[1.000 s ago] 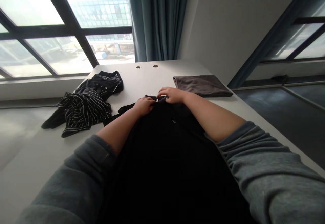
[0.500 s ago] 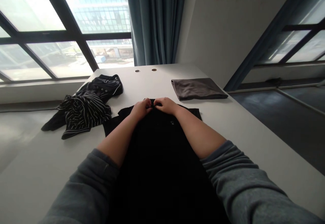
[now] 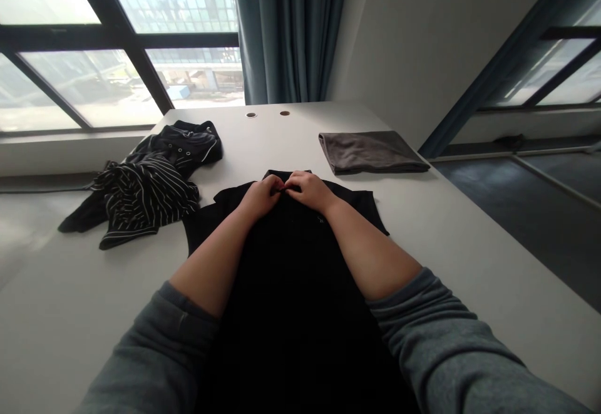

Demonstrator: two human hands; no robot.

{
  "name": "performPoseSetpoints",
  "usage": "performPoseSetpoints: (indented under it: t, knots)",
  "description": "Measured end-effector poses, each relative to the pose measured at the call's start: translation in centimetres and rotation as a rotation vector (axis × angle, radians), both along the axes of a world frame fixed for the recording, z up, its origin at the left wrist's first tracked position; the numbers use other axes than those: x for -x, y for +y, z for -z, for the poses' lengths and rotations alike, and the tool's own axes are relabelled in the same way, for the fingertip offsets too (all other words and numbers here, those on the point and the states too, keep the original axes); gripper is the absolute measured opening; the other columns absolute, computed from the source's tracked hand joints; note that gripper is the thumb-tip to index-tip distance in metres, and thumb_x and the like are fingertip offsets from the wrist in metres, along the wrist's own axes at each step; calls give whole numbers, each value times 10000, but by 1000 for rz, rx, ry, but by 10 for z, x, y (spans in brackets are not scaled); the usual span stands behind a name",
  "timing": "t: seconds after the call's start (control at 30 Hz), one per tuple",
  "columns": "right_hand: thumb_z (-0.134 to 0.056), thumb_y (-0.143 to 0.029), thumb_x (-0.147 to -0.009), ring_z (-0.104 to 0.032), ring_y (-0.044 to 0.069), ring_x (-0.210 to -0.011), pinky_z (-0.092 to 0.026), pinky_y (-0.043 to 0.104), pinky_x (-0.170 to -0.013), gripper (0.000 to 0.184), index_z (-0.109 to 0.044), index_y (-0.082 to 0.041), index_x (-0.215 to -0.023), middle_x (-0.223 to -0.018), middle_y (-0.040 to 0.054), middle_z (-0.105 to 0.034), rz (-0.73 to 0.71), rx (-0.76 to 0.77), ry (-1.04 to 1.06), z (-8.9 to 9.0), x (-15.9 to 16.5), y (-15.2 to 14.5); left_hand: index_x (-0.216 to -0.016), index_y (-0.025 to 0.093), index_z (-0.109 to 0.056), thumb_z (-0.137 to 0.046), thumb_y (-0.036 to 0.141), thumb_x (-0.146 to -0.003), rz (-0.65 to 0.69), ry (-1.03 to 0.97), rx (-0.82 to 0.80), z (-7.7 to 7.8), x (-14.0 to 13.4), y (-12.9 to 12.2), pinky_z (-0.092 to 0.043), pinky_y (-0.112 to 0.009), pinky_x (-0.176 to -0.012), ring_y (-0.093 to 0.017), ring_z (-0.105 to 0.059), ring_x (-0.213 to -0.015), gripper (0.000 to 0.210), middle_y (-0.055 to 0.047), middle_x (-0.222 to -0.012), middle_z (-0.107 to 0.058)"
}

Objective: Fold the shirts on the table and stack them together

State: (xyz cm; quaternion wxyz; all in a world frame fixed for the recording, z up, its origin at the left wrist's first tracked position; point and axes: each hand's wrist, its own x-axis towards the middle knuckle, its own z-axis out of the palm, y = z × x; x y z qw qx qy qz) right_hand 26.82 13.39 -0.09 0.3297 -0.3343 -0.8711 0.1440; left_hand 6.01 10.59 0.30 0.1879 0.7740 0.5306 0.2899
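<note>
A black short-sleeved shirt (image 3: 300, 263) lies spread on the white table, its collar end away from me and a small pale logo on the chest. My left hand (image 3: 263, 196) pinches the cloth just below the collar. Right beside it, my right hand (image 3: 307, 190) pinches the same spot, the fingertips of both hands nearly meeting. What exactly sits between the fingertips, perhaps a button or placket edge, is too small and dark to make out. Both forearms rest over the shirt's upper part.
At the left of the white table (image 3: 469, 263) is a heap of crumpled dark clothes (image 3: 150, 182), partly striped. A folded grey-brown cloth (image 3: 370, 152) lies at the back right. Two round cable holes (image 3: 251, 115) mark the far edge, near a blue curtain (image 3: 291, 32).
Both hands have shifted slightly below the collar, which now shows behind them, and their fingertips have come closer together. The view has tilted a little downward.
</note>
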Motion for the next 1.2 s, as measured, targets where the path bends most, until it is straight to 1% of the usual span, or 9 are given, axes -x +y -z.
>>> performPoseSetpoints:
  t: [0.17,0.27,0.43,0.6,0.73,0.83,0.97,1.07,1.2]
  knots:
    - [-686,-99,-877,-684,213,-965,-512,323,-907,157,-797,-199,-925,-996,61,-736,-41,-38,-77,-5,6,-6,-979,247,-627,-676,166,-850,-102,12,-23,2,-1,-3,-469,-320,-739,-213,-664,-803,161,-11,-885,-729]
    - [-678,-90,-869,-677,203,-917,-503,307,-867,151,-773,-194,-924,-972,52,-727,-5,-24,-117,-7,8,-7,-926,252,-603,-698,186,-838,-126,-17,-29,3,-1,-2,-444,-318,-715,-209,-642,-773,145,-2,-844,-709]
    - [-679,-81,-830,-657,218,-966,-496,314,-897,122,-713,-190,-872,-1011,65,-704,14,-27,-132,-7,10,-8,-841,237,-581,-705,216,-823,-61,-115,21,5,2,0,-451,-312,-716,-187,-625,-749,128,14,-807,-687]
    - [-653,-97,-841,-641,215,-934,-486,312,-873,94,-679,-186,-855,-989,68,-692,33,-17,-144,-5,14,-9,-876,233,-606,-669,220,-830,-24,-174,66,5,4,-1,-496,-329,-762,-186,-642,-774,79,13,-830,-690]
    - [-651,-124,-853,-628,199,-868,-476,301,-804,66,-674,-185,-841,-944,58,-688,132,60,-102,1,14,-6,-947,232,-671,-653,214,-842,-23,-105,-61,-2,0,-7,-527,-339,-812,-192,-661,-836,108,-33,-982,-698]
    - [-659,-137,-856,-627,193,-833,-468,297,-770,56,-685,-182,-835,-902,52,-696,198,118,-51,5,14,-4,-941,235,-723,-668,269,-878,-73,35,-98,-6,-6,-12,-531,-361,-826,-228,-671,-859,90,-54,-959,-715]
    - [-677,-142,-851,-633,183,-799,-461,287,-741,51,-712,-177,-843,-874,44,-724,218,159,-22,7,14,-3,-995,245,-785,-634,285,-930,-75,70,-5,-5,-12,-13,-534,-364,-851,-260,-710,-917,169,-62,-963,-783]
    - [-694,-143,-840,-650,174,-777,-467,276,-732,55,-735,-179,-849,-854,35,-742,212,186,5,6,15,-5,-1026,239,-802,-662,277,-913,-108,-26,89,-2,-13,-11,-544,-346,-860,-252,-730,-938,184,-55,-1004,-809]
    - [-716,-149,-827,-680,182,-790,-486,279,-743,62,-758,-190,-844,-852,34,-764,230,190,44,2,15,-8,-989,204,-801,-700,281,-884,-155,-173,195,1,-12,-9,-551,-316,-787,-222,-733,-857,165,-45,-941,-812]
